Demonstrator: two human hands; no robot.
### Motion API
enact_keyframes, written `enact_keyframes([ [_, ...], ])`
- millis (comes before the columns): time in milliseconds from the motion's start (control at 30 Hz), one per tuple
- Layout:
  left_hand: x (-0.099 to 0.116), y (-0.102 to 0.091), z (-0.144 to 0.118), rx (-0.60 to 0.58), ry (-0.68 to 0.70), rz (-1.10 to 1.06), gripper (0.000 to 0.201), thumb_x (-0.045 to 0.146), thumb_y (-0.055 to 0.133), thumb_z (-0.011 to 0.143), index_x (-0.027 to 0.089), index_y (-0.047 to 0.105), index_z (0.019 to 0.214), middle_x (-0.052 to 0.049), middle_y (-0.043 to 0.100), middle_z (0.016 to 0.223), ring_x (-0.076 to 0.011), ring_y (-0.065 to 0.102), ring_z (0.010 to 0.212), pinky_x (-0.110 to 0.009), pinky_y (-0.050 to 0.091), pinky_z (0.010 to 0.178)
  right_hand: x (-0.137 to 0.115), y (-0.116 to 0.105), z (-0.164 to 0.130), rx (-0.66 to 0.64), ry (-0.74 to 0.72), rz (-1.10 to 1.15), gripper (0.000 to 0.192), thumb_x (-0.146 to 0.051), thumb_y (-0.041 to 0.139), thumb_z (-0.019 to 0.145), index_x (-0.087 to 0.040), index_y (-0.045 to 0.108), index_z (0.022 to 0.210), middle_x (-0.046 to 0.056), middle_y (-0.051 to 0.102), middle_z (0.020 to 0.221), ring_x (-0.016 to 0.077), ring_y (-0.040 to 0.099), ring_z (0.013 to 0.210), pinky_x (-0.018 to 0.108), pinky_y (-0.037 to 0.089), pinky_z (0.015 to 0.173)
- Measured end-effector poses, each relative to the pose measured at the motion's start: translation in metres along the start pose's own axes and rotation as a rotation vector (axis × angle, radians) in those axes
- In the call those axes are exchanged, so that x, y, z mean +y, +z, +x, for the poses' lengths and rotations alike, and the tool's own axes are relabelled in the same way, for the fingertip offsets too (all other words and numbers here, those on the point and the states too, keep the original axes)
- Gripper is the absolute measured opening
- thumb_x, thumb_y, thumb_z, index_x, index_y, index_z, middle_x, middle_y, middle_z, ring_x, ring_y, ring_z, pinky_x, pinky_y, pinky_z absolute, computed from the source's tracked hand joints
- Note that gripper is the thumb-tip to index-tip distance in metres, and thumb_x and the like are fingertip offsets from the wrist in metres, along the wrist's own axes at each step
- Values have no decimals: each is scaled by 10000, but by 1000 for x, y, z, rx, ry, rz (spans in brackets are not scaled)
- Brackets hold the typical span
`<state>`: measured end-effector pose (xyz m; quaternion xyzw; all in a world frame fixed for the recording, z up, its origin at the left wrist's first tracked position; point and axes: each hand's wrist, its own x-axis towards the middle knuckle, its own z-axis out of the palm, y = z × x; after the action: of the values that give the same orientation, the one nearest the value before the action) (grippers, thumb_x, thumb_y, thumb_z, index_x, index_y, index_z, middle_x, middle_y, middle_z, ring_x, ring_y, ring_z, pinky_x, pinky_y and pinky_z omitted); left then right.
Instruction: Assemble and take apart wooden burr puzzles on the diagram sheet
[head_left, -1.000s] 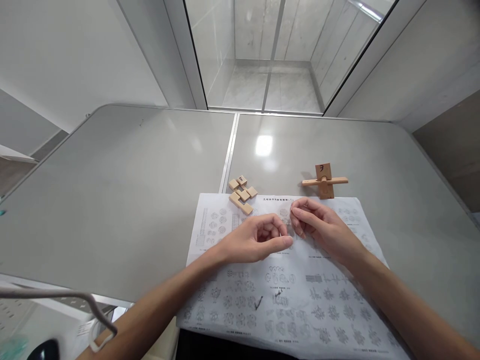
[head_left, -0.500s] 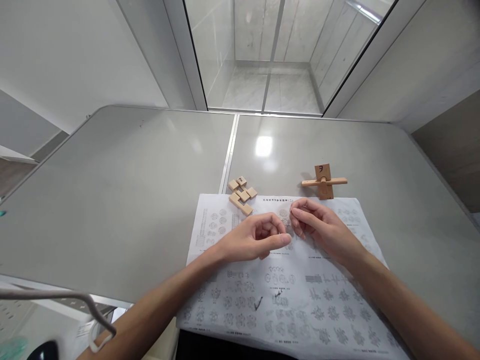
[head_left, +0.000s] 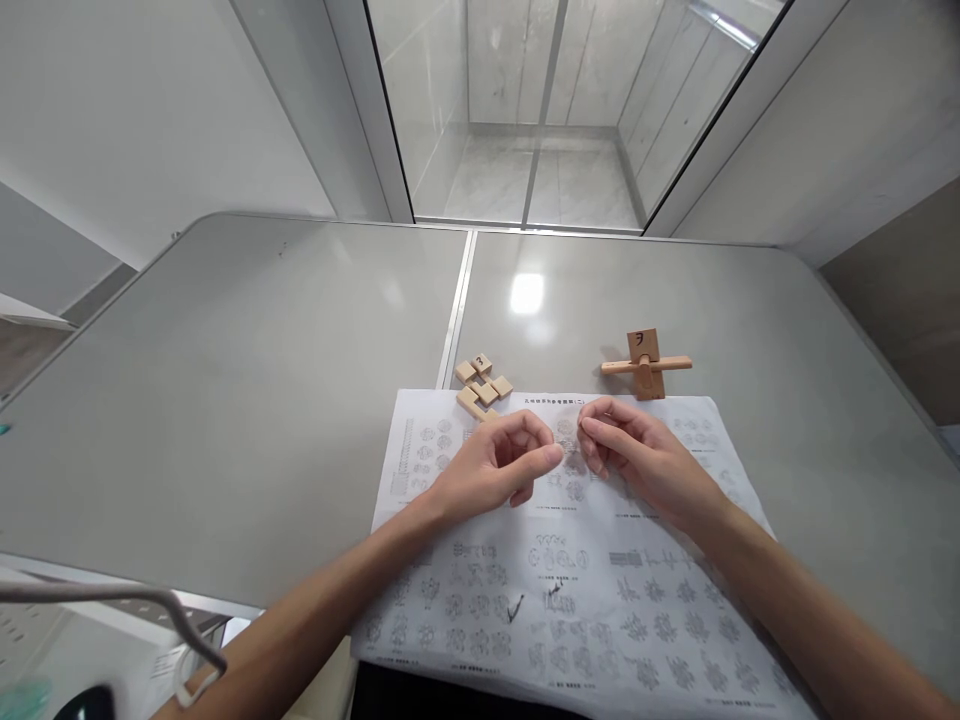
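Above the upper middle of the printed sheet (head_left: 555, 630), my left hand (head_left: 506, 462) is closed loosely, its thumb tip close to the index fingertip. Nothing shows between its fingers. My right hand (head_left: 637, 450) faces it a short gap away, closed with the thumb against the index finger; it too shows nothing held. Just beyond the left hand is an interlocked wooden block puzzle (head_left: 484, 390), marked with a "3" and partly hidden by that hand. Past the right hand stands a wooden cross-shaped puzzle (head_left: 645, 365) with a rod through it and a dark mark on top.
The sheet, covered with small diagrams, lies on a grey table (head_left: 285, 400) split by a pale seam (head_left: 459, 310). Behind is a glass panel (head_left: 532, 120). A grey cable (head_left: 135, 597) hangs at lower left, near my left forearm.
My left hand has drawn slightly left and up, away from the right hand, and its thumb and index tips have come closer together. The right hand and both puzzles have stayed put.
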<state>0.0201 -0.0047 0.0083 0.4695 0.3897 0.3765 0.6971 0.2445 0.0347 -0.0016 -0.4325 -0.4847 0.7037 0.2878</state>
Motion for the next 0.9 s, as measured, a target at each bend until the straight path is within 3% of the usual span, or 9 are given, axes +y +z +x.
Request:
enact_keyframes([
  [300, 0, 1, -1, 262, 123, 141, 319, 477, 626, 1007, 224, 528, 839, 87, 384, 618, -86, 351, 511, -245, 310, 494, -1, 0, 0, -2, 2, -6, 290, -501, 726, 1003, -243, 645, 896, -23, 580, 733, 136, 488, 661, 286, 451, 690],
  [433, -7, 4, 0, 299, 311, 454, 251, 362, 585, 1037, 217, 546, 836, 56, 462, 668, -110, 420, 586, -267, 370, 560, -1, 1, 0, -3, 5, 0, 288, -508, 730, 997, -244, 653, 910, -18, 584, 751, 140, 493, 670, 288, 455, 688],
  [633, -19, -1, 3, 457, 669, 987, 81, 211, 607, 1007, 231, 569, 938, -34, 621, 916, -205, 575, 890, -379, 493, 844, -2, 1, -1, 12, 10, -3, 308, -523, 743, 981, -240, 655, 896, -7, 582, 759, 150, 494, 680, 299, 459, 682],
  [767, -24, -8, 6, 590, 631, 1149, 152, 218, 642, 987, 247, 566, 1115, -95, 588, 1197, -274, 555, 1142, -460, 498, 990, -2, 1, -1, 6, 11, -2, 304, -519, 734, 990, -243, 649, 896, -11, 584, 752, 147, 490, 675, 298, 456, 686],
  [900, -28, -13, 8, 611, 520, 1196, 323, 231, 662, 979, 239, 522, 1271, -160, 464, 1462, -337, 471, 1351, -531, 466, 1098, 0, -1, -1, -3, 5, -10, 292, -511, 718, 1007, -245, 651, 907, -17, 585, 754, 139, 488, 674, 290, 453, 696],
])
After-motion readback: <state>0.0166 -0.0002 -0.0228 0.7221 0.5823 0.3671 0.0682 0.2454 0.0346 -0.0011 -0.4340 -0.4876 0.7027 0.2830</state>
